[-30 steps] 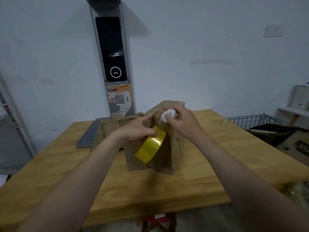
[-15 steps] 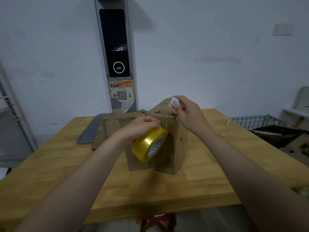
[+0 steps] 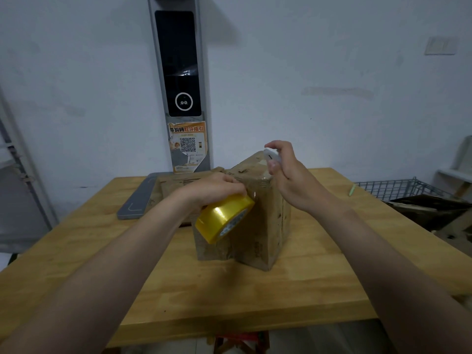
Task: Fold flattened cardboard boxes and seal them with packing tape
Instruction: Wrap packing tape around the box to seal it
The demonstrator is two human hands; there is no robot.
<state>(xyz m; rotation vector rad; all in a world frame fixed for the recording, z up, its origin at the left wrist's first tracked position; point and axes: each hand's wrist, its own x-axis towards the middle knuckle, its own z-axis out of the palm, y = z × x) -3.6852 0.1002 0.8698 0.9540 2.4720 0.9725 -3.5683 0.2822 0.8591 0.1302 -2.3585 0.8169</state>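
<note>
A worn brown cardboard box (image 3: 265, 226) stands folded up on the wooden table (image 3: 281, 297), one corner turned toward me. My left hand (image 3: 214, 187) grips a yellow roll of packing tape (image 3: 224, 217) against the box's near top edge, the roll tilted down over the front face. My right hand (image 3: 288, 175) hovers at the box's top right corner, holding a small white cutter (image 3: 271, 155) between thumb and fingers.
Flattened cardboard (image 3: 178, 185) and a grey flat pad (image 3: 139, 200) lie behind the box on the left. A tall grey kiosk (image 3: 178, 85) stands at the wall. A wire basket (image 3: 398, 187) with cardboard scraps sits right of the table. A green stick (image 3: 352, 189) lies far right.
My left hand has brought the tape roll up against the box's top edge. My right hand with the white cutter has moved right and up, off the top face to the corner.
</note>
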